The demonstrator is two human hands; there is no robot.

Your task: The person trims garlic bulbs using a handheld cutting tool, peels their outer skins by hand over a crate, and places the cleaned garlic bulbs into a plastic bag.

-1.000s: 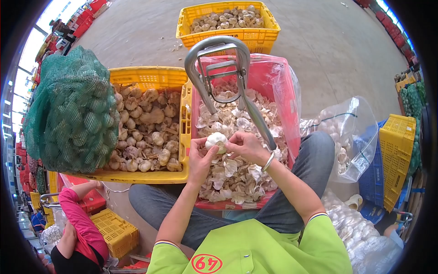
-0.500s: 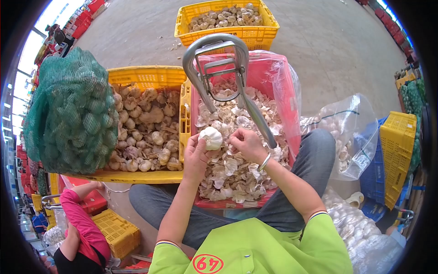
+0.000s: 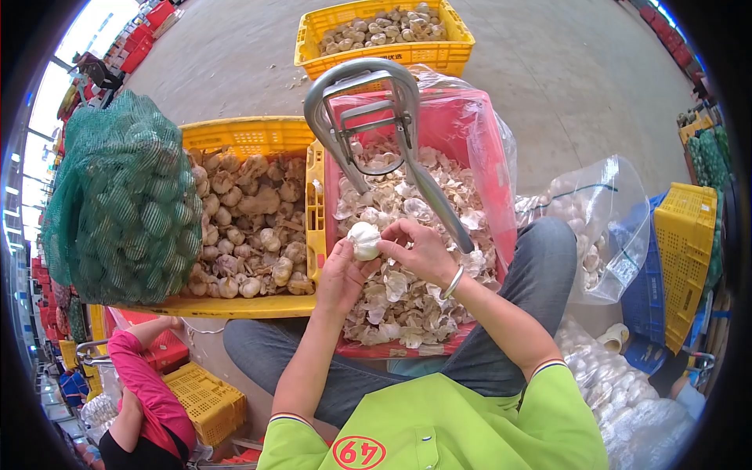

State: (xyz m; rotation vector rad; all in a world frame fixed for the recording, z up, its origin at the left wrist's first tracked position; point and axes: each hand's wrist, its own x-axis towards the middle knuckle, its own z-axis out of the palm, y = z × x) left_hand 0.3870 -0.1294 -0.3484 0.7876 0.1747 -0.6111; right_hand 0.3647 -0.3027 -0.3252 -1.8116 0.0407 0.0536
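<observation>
A white, smooth garlic bulb (image 3: 363, 238) is held up by my left hand (image 3: 342, 276), its fingers closed around the lower left side. At the bulb's right side, the bent fingers and thumb of my right hand (image 3: 427, 254) pinch its surface; whether a bit of skin is between them I cannot make out. Both hands are above a red crate (image 3: 500, 211) lined with clear plastic and filled with loose garlic skins (image 3: 407, 317). A metal frame tool with a curved handle (image 3: 313, 106) rises over the crate just beyond my hands.
Left of the red crate, a yellow crate (image 3: 315, 211) holds unpeeled garlic, with a full green mesh bag (image 3: 125, 211) on its side. Another yellow crate (image 3: 384, 61) of garlic stands ahead. Plastic bags of bulbs (image 3: 580, 219) lie at right. A co-worker in a pink sleeve (image 3: 153, 384) is at lower left.
My right hand has moved left, from a small gap beside the garlic bulb to touching it. My left hand keeps hold of the bulb. The view has shifted slightly.
</observation>
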